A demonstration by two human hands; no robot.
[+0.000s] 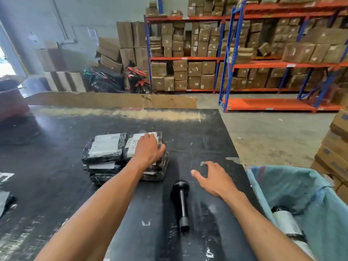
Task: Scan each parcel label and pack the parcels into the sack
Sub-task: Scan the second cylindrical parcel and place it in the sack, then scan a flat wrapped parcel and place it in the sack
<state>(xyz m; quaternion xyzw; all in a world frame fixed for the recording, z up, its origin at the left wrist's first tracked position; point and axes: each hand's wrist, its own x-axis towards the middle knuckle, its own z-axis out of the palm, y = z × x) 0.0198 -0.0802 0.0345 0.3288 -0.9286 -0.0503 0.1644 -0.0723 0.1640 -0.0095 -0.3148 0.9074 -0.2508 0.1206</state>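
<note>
Two short stacks of black-wrapped parcels with white labels stand side by side on the black table (56, 147). The left stack (104, 147) is untouched. My left hand (148, 147) lies on the top parcel of the right stack (156, 166), fingers curled over its far right edge. My right hand (212, 178) hovers just over the table to the right, fingers spread, holding nothing. A black handheld scanner (181, 202) lies on the table between my forearms. The light blue sack (310, 194) stands open at the table's right edge, with a white-and-black parcel (288, 223) inside.
A cardboard sheet (113, 99) stands along the table's far edge. Blue-and-orange racks (263, 63) full of boxes line the back wall, with a motorbike (120, 80) parked beside them. Stacked cartons (337, 147) stand at the far right behind the sack.
</note>
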